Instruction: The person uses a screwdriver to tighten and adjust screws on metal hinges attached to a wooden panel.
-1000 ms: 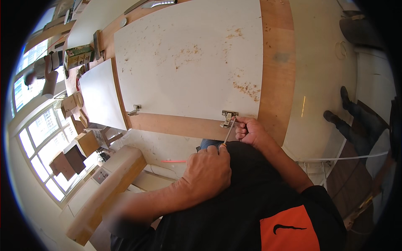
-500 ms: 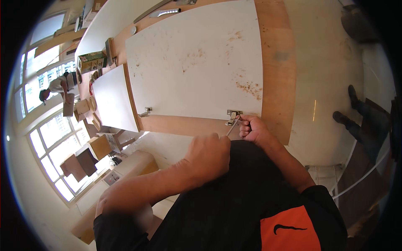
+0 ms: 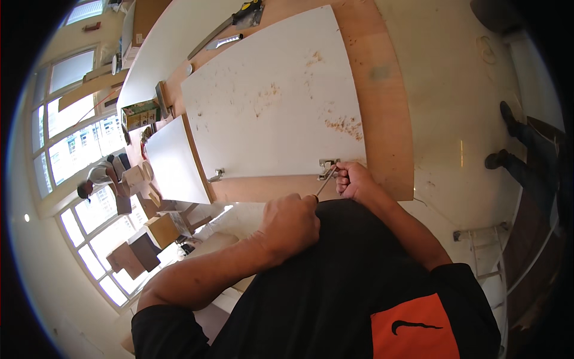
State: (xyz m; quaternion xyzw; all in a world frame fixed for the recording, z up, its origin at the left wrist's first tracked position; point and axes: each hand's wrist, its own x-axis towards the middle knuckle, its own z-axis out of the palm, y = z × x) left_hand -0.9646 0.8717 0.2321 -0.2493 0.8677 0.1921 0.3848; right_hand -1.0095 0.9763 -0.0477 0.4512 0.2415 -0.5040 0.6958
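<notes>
My left hand [image 3: 289, 222] is closed on the handle of a screwdriver [image 3: 324, 185], whose thin shaft runs up to a metal hinge [image 3: 327, 163] on the near edge of a white panel [image 3: 269, 131]. My right hand [image 3: 354, 180] has its fingers pinched round the shaft's far end beside that hinge; the exact tip is hidden. A second hinge [image 3: 216, 174] sits on the same edge, further left. Brown shavings [image 3: 344, 127] lie scattered on the panel.
The panel rests on a wooden worktop [image 3: 385, 107] with tools [image 3: 224, 43], another white board [image 3: 173, 161] and a box [image 3: 139, 115]. A co-worker [image 3: 107, 179] bends by the windows at left. Another person's legs [image 3: 514, 161] and a ladder [image 3: 484, 251] are at right.
My left hand has risen a little on the screwdriver and turned. My right hand stays by the hinge. The view has shifted, so the bending co-worker and left-side items sit further right and lower.
</notes>
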